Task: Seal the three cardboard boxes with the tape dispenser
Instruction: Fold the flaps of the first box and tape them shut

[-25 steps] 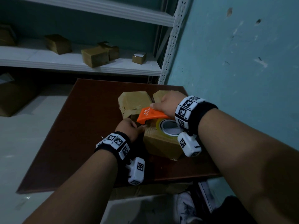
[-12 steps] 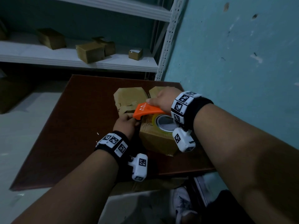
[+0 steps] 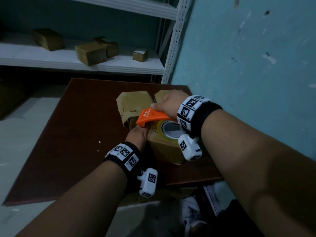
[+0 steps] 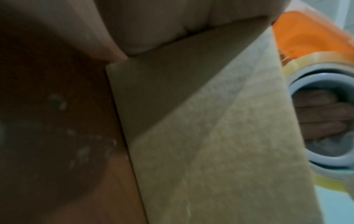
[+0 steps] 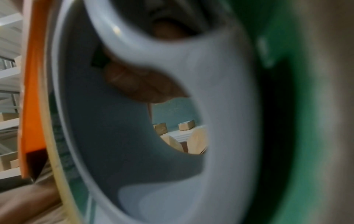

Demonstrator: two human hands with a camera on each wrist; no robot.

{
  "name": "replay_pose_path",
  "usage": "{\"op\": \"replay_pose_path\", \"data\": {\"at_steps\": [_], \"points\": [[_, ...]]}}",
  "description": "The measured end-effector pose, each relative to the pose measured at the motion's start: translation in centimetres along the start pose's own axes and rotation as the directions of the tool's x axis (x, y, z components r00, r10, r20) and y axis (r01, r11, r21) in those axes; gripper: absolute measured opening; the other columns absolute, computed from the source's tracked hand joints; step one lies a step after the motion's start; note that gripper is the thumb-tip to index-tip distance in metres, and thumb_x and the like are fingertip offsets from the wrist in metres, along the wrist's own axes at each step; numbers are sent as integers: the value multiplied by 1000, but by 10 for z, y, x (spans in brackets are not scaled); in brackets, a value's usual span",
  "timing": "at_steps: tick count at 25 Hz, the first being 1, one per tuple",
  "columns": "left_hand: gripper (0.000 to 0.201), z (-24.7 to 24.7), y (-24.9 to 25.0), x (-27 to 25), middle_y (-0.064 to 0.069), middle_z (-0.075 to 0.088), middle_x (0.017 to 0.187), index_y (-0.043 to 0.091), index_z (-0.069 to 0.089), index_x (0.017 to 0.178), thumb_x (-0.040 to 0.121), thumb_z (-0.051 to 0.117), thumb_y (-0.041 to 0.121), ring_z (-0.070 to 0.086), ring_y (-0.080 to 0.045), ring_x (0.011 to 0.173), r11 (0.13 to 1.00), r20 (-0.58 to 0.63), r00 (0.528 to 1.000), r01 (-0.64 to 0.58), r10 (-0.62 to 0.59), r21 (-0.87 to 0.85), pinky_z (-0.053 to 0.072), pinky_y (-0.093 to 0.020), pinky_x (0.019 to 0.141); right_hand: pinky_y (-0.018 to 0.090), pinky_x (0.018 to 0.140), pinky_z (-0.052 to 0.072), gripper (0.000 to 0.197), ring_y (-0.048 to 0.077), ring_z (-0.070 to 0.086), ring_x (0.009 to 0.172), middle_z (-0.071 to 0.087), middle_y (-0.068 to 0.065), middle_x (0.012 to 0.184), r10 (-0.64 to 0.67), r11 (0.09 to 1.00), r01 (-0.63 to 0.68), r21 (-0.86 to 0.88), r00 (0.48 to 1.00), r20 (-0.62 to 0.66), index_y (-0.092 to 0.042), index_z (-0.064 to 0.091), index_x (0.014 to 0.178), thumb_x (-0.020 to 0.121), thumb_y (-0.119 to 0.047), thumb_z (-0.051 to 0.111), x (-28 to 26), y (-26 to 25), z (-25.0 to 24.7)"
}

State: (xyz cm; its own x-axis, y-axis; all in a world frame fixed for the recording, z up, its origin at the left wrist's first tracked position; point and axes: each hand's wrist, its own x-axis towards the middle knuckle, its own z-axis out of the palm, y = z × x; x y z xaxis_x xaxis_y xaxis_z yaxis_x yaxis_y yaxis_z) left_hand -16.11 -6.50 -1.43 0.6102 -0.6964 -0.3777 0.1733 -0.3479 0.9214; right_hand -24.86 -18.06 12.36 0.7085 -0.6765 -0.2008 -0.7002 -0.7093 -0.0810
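Three cardboard boxes stand at the right side of the brown table (image 3: 71,134). On the nearest box (image 3: 165,149) rests the orange tape dispenser (image 3: 150,115) with its tape roll (image 3: 169,130). My right hand (image 3: 168,105) grips the dispenser, fingers curled through the roll's grey core (image 5: 134,121). My left hand (image 3: 137,136) holds the near box's left top edge just under the dispenser's nose, fingers over the box top (image 4: 153,30). Behind stand an open-flapped box (image 3: 133,105) and a third box (image 3: 159,95), mostly hidden by my right hand.
A white metal shelf (image 3: 119,64) behind the table carries several small cardboard boxes (image 3: 90,53). A teal wall (image 3: 248,57) runs close along the right. The table's left half is bare wood. A white shoe (image 3: 189,212) shows below the front edge.
The dispenser has slid slightly toward the box's left edge under my right hand. My left hand stays at the box's left top edge.
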Motion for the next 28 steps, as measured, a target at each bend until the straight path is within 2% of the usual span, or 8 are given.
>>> {"op": "replay_pose_path", "data": {"at_steps": [7,10,12,17,19,21,24,28], "points": [[36,-11,12,-19,-10,58,147,5,53,142,112,36,13,42,-26,144,912,-16,979,-182,202,368,16,-23,113,35,69,45,55,23,59,77,59,3,83,35,999,-36,-12,999,-9,-24,56,78,91,-78,53,2,-2,0],[33,-4,4,-4,-19,63,134,0,58,137,111,43,13,54,-34,131,1000,-31,999,-13,13,7,32,-27,99,35,67,44,55,23,59,78,60,4,84,36,999,-36,14,999,-5,-22,58,80,94,-74,53,-1,-2,0],[29,0,-16,7,-13,63,117,5,61,134,111,46,16,61,-32,117,996,22,1000,-18,20,-91,39,-21,81,35,69,45,55,22,59,78,60,4,86,38,999,-38,18,999,1,-20,62,87,96,-73,52,-4,-3,-2],[15,0,-25,-2,-7,67,97,9,66,107,106,55,20,65,-25,89,944,16,1000,26,-22,-329,48,-11,68,36,76,50,57,23,60,81,61,4,90,44,999,-44,9,999,9,-20,64,98,95,-75,50,-8,-2,-5],[34,-7,-27,-4,-22,71,112,1,69,111,90,70,28,67,-38,106,873,162,984,138,-69,-468,56,-36,97,39,83,54,57,25,62,83,63,5,91,37,999,-37,4,999,14,-20,65,97,95,-75,50,-9,-2,-6],[68,-12,-33,1,-26,65,132,2,68,129,70,79,34,64,-43,118,847,290,955,205,-62,-491,43,-59,114,42,86,56,57,26,64,85,65,5,91,35,999,-35,0,999,15,-20,66,96,95,-75,50,-9,-2,-6],[76,-16,-20,-7,-20,66,129,3,61,139,65,70,17,62,-39,118,869,394,919,190,6,-456,43,-52,111,42,87,56,57,27,65,84,66,5,90,35,999,-35,9,999,15,-20,66,93,95,-76,50,-8,-1,-5],[107,-17,-20,-12,4,70,135,27,40,152,61,97,25,67,-18,124,975,516,831,-130,206,-180,52,-44,107,44,88,56,56,28,64,85,62,4,87,34,999,-34,-37,999,12,-24,58,80,93,-78,48,-4,-2,-4]]}}
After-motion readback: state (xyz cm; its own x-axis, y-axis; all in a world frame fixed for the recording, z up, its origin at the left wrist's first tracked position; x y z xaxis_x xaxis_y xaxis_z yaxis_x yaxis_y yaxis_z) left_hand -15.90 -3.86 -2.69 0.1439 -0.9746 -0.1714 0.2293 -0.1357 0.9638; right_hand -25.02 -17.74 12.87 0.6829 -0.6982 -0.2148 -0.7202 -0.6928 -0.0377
